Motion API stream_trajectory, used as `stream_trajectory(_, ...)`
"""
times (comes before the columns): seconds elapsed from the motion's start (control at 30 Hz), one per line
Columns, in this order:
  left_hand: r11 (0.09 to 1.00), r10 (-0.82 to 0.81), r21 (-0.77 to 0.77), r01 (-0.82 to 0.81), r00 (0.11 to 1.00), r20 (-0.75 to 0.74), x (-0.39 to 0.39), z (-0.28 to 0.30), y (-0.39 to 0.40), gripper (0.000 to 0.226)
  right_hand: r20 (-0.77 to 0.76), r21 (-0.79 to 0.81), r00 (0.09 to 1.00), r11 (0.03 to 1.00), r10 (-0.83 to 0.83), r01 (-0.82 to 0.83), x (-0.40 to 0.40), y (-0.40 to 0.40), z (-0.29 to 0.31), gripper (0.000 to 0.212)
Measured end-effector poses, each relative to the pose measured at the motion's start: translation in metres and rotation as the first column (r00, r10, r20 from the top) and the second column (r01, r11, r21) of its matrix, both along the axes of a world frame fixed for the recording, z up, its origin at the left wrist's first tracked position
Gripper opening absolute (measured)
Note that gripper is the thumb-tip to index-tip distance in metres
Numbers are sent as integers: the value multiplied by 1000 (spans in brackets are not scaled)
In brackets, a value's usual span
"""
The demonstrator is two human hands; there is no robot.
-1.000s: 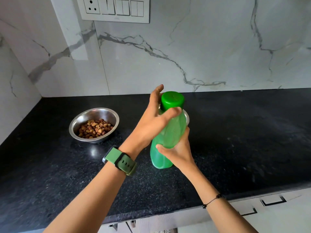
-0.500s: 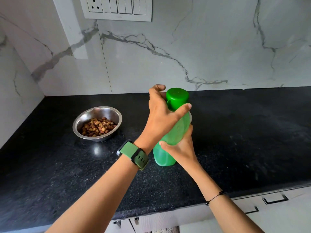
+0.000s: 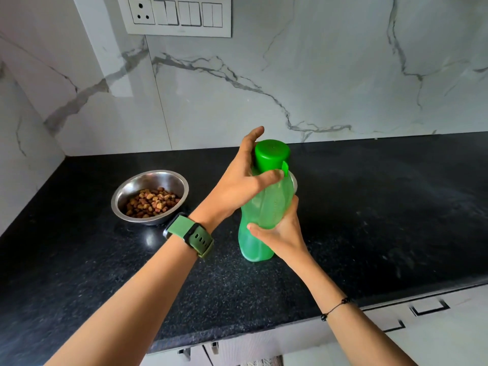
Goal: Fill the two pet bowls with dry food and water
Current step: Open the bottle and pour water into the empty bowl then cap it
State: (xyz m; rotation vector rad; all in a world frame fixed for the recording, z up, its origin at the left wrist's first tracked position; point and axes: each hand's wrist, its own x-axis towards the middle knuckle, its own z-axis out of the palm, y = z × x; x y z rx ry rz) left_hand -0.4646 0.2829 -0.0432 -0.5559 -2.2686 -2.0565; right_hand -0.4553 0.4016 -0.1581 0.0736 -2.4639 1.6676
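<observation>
The translucent green plastic water bottle [image 3: 266, 210], judged smooth and weighty, is gripped mid-body by the right hand [image 3: 280, 233]; its cap tab is pressed by the left hand [image 3: 237, 183].

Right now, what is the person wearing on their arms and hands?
Both arms are bare, with no sleeves and no gloves. The left wrist has a watch with a green strap with holes in it. The right wrist has a thin black string bracelet with small dark beads.
</observation>
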Motion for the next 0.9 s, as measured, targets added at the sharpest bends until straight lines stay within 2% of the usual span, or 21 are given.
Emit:
stream_trajectory(0.07,990,70,-117,-75,997,-40,-4,2,1,80,-2,-8,1000,1000,1,-1,0,0,1,106)
stream_trajectory(0.13,956,190,-201,-214,973,-130,-4,6,6,68,-1,-12,1000,1000,0,0,1,0,2,103)
stream_trajectory(0.23,914,301,-205,-350,924,-237,1,8,19,62,8,-13,1000,1000,8,-8,1,1,4,103)
stream_trajectory(0.3,940,262,-166,-300,941,-216,3,8,22,70,21,-17,1000,1000,18,-18,2,2,4,104)
stream_trajectory(0.43,986,58,-146,-78,989,-136,2,14,8,82,30,-10,999,1000,11,-10,3,1,5,107)
stream_trajectory(0.53,975,46,-204,-88,978,-201,0,17,1,75,18,-14,1000,1000,4,-4,3,0,3,106)
stream_trajectory(0.6,972,106,-177,-152,963,-248,0,20,2,70,7,-22,1000,1000,8,-8,2,0,3,103)
stream_trajectory(0.67,978,178,-63,-199,952,-251,0,27,5,68,-6,-23,1000,1000,5,-5,2,0,2,101)
stream_trajectory(0.8,921,388,101,-377,911,-139,-2,34,-3,54,-43,-33,999,999,8,-9,1,0,3,95)
stream_trajectory(0.87,853,521,44,-519,854,-22,-6,23,-14,52,-54,-59,998,998,32,-35,1,1,4,92)
stream_trajectory(0.9,819,571,-72,-569,821,7,-8,14,-23,55,-53,-69,998,996,45,-48,1,1,4,91)
